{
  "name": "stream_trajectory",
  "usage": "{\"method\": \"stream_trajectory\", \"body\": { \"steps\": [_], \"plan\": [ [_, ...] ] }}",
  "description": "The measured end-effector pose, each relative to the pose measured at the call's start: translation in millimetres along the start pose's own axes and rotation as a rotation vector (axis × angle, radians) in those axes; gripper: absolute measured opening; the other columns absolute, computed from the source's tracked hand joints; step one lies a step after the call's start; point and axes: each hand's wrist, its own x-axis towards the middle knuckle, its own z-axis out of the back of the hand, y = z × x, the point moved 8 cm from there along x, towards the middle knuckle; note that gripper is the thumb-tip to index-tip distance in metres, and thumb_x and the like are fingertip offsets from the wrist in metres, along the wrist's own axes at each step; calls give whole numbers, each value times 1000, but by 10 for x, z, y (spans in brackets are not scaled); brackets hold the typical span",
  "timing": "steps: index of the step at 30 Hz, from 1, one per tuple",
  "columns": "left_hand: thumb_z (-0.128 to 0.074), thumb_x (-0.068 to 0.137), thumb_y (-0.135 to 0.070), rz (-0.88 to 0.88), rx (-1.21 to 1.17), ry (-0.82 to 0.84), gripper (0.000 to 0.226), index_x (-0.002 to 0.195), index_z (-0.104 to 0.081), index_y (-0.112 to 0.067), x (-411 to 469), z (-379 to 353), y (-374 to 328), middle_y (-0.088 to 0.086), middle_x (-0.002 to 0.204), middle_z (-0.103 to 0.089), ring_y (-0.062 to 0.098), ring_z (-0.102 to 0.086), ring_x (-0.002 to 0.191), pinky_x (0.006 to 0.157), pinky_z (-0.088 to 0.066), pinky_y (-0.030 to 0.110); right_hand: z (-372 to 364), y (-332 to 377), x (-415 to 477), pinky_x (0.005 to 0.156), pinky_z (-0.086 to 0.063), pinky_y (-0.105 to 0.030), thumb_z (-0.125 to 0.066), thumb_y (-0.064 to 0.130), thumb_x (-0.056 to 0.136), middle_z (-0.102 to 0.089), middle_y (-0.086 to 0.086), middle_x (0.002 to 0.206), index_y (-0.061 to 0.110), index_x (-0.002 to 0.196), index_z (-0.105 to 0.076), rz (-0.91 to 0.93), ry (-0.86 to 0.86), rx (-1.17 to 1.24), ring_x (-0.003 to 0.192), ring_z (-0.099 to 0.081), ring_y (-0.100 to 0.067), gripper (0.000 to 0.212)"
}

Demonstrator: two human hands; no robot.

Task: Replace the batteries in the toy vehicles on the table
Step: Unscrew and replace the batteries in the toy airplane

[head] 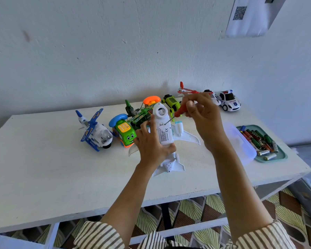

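A white toy airplane (pixel 183 136) lies belly-up in the middle of the white table (pixel 43 159). My left hand (pixel 152 141) grips its fuselage beside the battery cover (pixel 165 133). My right hand (pixel 203 112) pinches a red-handled screwdriver (pixel 179 112), whose thin tip touches the top of the cover. Behind stand a blue and white helicopter (pixel 95 131), a green phone car (pixel 125 132), a dark green helicopter (pixel 136 114), an orange phone toy (pixel 151 100), a lime vehicle (pixel 171 103), a red helicopter (pixel 187 90) and a police car (pixel 229 101).
A teal tray (pixel 280 156) with several loose batteries (pixel 258 141) sits at the right end of the table. A clear plastic lid or box (pixel 241 142) lies between the tray and my right forearm. A white wall rises right behind the toys.
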Motion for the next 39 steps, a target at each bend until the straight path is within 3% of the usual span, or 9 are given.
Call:
{"method": "stream_trajectory", "body": {
  "steps": [4, 8, 13, 17, 21, 25, 30, 35, 39],
  "plan": [
    [-61, 51, -55, 1, 3, -1, 110, 149, -26, -20, -6, 3, -7, 12, 133, -35, 30, -33, 115, 89, -27, 39, 33, -7, -17, 58, -41, -15, -53, 9, 87, -61, -18, 97, 18, 91, -63, -9, 5, 4, 69, -65, -24, 14],
    [-61, 51, -55, 6, 4, -3, 110, 149, -26, -20, -17, 10, -4, 12, 132, -35, 29, -33, 114, 89, -28, 40, 55, 2, -29, 58, -46, -22, -37, -9, 94, -62, -25, 93, 10, 100, -53, -28, 13, 64, 61, -58, -23, 26],
    [-61, 51, -55, -2, 11, -15, 110, 149, -27, -18, -16, 11, -22, 14, 132, -37, 32, -36, 114, 89, -30, 41, -10, 20, -40, 68, -45, -15, -43, 15, 94, -58, -25, 98, 15, 90, -59, 9, 38, -31, 71, -59, -10, 16],
    [-61, 51, -54, 16, -4, 1, 111, 149, -24, -21, -14, 2, 7, 11, 133, -33, 28, -30, 114, 88, -26, 38, 8, 32, -42, 66, -43, -11, -51, 3, 91, -57, -26, 100, 13, 91, -65, 18, 19, -67, 75, -61, 2, 17],
    [-61, 51, -54, 24, -20, -1, 110, 149, -23, -21, -15, 10, 29, 10, 132, -33, 27, -29, 113, 86, -24, 37, 81, -5, -36, 56, -41, -20, -44, -10, 91, -66, -16, 90, 7, 103, -59, -27, -12, 34, 65, -61, -29, 26],
    [-62, 50, -53, 17, -22, -17, 110, 149, -26, -20, -21, 15, 28, 10, 130, -35, 28, -32, 112, 84, -21, 35, 28, -23, -22, 62, -41, -18, -39, 2, 94, -64, -26, 89, 4, 100, -59, -24, 28, -7, 70, -59, -20, 21],
    [-62, 50, -55, 23, -12, -9, 111, 149, -25, -22, -9, 2, 39, 9, 130, -34, 28, -32, 112, 84, -22, 36, -31, 43, -36, 67, -42, -9, -52, 3, 92, -59, -28, 100, 14, 86, -64, 2, 36, -101, 75, -56, 12, 17],
    [-61, 51, -55, 47, -22, -7, 110, 149, -26, -21, 0, 7, 88, 10, 130, -35, 28, -31, 112, 87, -27, 39, 34, 17, -37, 55, -42, -19, -43, -10, 93, -65, -21, 92, 7, 93, -55, -50, -6, 27, 56, -59, -10, 20],
    [-61, 51, -55, 36, -15, 8, 111, 150, -23, -21, -12, 4, 57, 10, 131, -33, 28, -31, 113, 87, -26, 38, 6, 3, -22, 65, -46, -19, -42, 4, 96, -63, -24, 93, 6, 95, -59, -18, 1, 7, 71, -63, -24, 18]
  ]
}}
